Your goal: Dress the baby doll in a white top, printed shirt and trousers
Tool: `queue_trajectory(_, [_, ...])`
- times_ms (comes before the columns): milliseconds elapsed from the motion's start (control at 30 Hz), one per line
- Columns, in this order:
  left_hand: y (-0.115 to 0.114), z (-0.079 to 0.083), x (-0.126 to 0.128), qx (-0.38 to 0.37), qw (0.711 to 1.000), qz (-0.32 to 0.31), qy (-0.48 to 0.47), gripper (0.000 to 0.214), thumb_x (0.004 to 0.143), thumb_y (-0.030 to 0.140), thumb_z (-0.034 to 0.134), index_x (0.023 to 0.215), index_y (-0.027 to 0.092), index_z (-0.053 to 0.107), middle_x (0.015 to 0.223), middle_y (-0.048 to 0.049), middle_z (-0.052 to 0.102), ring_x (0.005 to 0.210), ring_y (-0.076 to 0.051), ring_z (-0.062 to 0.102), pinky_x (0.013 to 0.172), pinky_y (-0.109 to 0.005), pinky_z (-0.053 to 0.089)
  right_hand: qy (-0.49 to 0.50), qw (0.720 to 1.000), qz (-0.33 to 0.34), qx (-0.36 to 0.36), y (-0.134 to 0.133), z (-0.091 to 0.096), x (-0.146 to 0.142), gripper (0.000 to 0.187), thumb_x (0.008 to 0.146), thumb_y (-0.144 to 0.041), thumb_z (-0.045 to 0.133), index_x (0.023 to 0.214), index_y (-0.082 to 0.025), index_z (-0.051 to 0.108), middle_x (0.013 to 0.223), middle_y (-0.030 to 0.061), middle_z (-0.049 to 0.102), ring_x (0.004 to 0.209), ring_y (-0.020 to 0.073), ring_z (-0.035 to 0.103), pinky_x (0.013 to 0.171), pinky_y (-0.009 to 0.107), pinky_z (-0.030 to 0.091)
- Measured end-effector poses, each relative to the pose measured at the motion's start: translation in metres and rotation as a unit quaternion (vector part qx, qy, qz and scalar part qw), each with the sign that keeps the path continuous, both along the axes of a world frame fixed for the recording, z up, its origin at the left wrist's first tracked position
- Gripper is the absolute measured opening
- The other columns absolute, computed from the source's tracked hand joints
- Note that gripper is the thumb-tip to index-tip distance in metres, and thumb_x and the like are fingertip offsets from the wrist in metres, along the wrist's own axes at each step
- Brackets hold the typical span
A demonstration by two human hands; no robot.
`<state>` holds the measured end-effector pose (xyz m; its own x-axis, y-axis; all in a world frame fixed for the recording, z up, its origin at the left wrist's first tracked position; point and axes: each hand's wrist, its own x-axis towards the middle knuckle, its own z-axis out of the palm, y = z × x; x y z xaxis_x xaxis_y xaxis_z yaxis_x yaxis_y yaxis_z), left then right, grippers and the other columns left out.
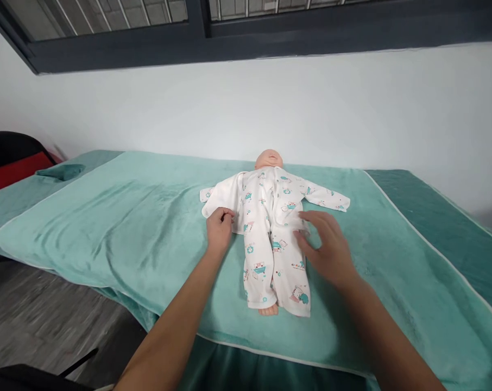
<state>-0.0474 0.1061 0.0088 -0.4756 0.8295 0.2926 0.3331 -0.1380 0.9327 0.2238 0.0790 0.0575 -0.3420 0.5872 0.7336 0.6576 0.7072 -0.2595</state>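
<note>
Left hand (pixel 220 231): fingers (pixel 224 212) curled, thumb near index. Right hand (pixel 329 247): fingers bent, thumb spread apart. Forearms (pixel 178 315) bare, extended forward, angled inward.

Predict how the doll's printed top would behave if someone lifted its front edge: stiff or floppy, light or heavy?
The top is probably floppy, as its front flap folds back easily. It looks light, since its thin-looking cloth lies flat along the outstretched sleeve. It may not lift freely, because the doll seems to lie within it.
</note>
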Motion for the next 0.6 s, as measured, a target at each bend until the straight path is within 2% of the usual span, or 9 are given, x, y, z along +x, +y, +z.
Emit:
queue_trajectory(100, [0.000, 0.000, 0.000, 0.000, 1.000, -0.001, 0.002, 0.021, 0.077, 0.019, 0.047, 0.074, 0.020, 0.068, 0.068, 0.0007, 0.066, 0.069, -0.015, 0.061, 0.068, -0.027, 0.045, 0.007, 0.998, -0.044, -0.034, 0.000, -0.019, 0.010, 0.035, 0.094, -0.022, 0.059, 0.129, -0.021, 0.055, 0.122, 0.0141, 0.064, 0.111, 0.0299, 0.062, 0.091, 0.045, 0.053])
queue_trajectory(167, [0.000, 0.000, 0.000, -0.003, 1.000, -0.002, -0.001, 0.021, 0.077, 0.019, 0.047, 0.075, 0.020, 0.068, 0.069, 0.0007, 0.066, 0.068, -0.015, 0.061, 0.067, -0.027, 0.044, -0.001, 0.997, -0.058, -0.057, 0.002, -0.024, 0.008, 0.030, 0.093, -0.020, 0.057, 0.124, -0.021, 0.057, 0.116, 0.0132, 0.065, 0.104, 0.0292, 0.064, 0.085, 0.043, 0.053])
queue_trajectory(267, [0.000, 0.001, 0.000, -0.004, 1.000, 0.001, -0.010, 0.020, 0.077, 0.019, 0.048, 0.075, 0.020, 0.068, 0.069, 0.0008, 0.065, 0.067, -0.015, 0.061, 0.066, -0.027, 0.044, 0.044, 0.995, -0.062, -0.066, 0.004, -0.023, 0.002, 0.016, 0.093, -0.015, 0.052, 0.106, -0.021, 0.059, 0.100, 0.0082, 0.065, 0.089, 0.0237, 0.064, 0.077, 0.037, 0.052])
queue_trajectory(367, [0.000, 0.001, 0.000, -0.001, 1.000, 0.003, -0.021, 0.020, 0.077, 0.020, 0.048, 0.075, 0.019, 0.068, 0.067, 0.0013, 0.064, 0.065, -0.014, 0.060, 0.065, -0.027, 0.044, 0.052, 0.996, -0.016, -0.066, 0.001, -0.020, 0.001, 0.009, 0.093, -0.014, 0.051, 0.092, -0.021, 0.057, 0.089, 0.0050, 0.063, 0.079, 0.0194, 0.061, 0.070, 0.032, 0.049])
queue_trajectory(500, [0.002, -0.002, -0.001, 0.008, 0.999, 0.013, -0.049, 0.018, 0.077, 0.020, 0.049, 0.074, 0.020, 0.066, 0.066, 0.0018, 0.062, 0.064, -0.014, 0.059, 0.063, -0.026, 0.044, -0.029, 0.998, 0.017, -0.046, -0.006, -0.020, 0.008, 0.008, 0.095, -0.017, 0.052, 0.095, -0.020, 0.060, 0.093, 0.0060, 0.067, 0.083, 0.0209, 0.062, 0.075, 0.036, 0.046])
queue_trajectory(600, [0.003, -0.004, -0.002, 0.020, 0.998, 0.026, -0.046, 0.018, 0.077, 0.019, 0.048, 0.074, 0.020, 0.066, 0.067, 0.0013, 0.063, 0.067, -0.015, 0.059, 0.064, -0.026, 0.044, -0.001, 0.999, -0.001, -0.054, -0.008, -0.017, 0.012, 0.013, 0.098, -0.024, 0.053, 0.088, -0.021, 0.062, 0.086, 0.0037, 0.068, 0.079, 0.0201, 0.061, 0.075, 0.036, 0.044])
